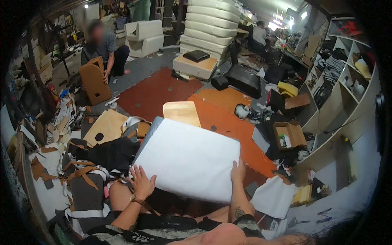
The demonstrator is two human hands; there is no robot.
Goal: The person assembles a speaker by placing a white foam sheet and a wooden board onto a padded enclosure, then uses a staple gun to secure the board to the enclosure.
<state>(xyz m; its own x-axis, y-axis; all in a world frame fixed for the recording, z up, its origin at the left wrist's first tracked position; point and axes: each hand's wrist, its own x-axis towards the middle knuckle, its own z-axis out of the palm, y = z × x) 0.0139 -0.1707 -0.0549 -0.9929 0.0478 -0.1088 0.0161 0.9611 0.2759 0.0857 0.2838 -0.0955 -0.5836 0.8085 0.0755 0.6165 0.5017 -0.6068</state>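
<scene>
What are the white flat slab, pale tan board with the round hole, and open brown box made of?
The white flat slab looks smooth and matte, maybe fabric or leather-like: its face is even, without clear grain. The pale tan board seems smooth plywood, from its woody colour. The open brown box is probably dull cardboard: thin, straight walls.

Lamps [304,15] glare at upper right over dim surroundings, fisheye edges bowing into black.

A dark patterned shirt [159,233], brown wristwatch [137,199] and forearm tattoo [238,212] show.
</scene>
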